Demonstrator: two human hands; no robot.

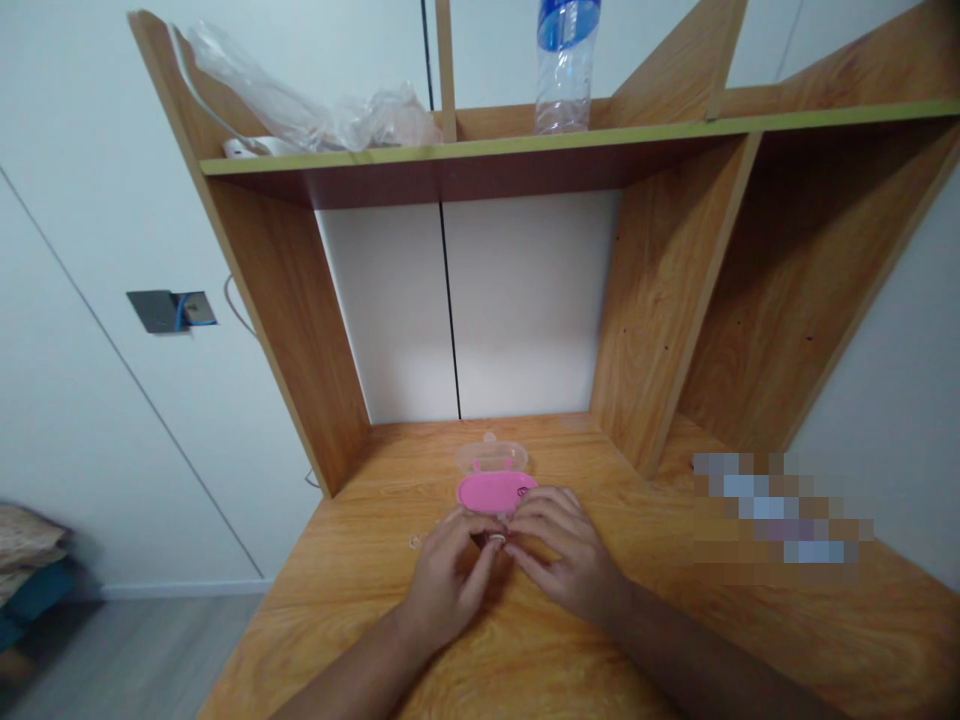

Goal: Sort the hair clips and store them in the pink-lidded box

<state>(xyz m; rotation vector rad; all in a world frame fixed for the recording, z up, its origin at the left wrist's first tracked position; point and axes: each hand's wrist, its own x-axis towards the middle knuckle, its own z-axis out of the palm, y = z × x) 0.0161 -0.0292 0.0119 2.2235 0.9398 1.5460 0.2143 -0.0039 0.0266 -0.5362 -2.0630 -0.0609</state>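
While the grained wooden desk bears a glossy oval pink case, the left hand and right hand pinch a tiny pale object.

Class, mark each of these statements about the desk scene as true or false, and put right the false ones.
1. A pink case lies on the desk just beyond the hands. True.
2. The left hand and the right hand are far apart. False: their fingertips meet over a small object, too small to identify.
3. A plastic bottle stands upright on the shelf. True.
4. The bottle lies on the desk beside the pink case. False: it is up on the shelf.
5. A crumpled clear plastic bag lies on the shelf left of the bottle. True.
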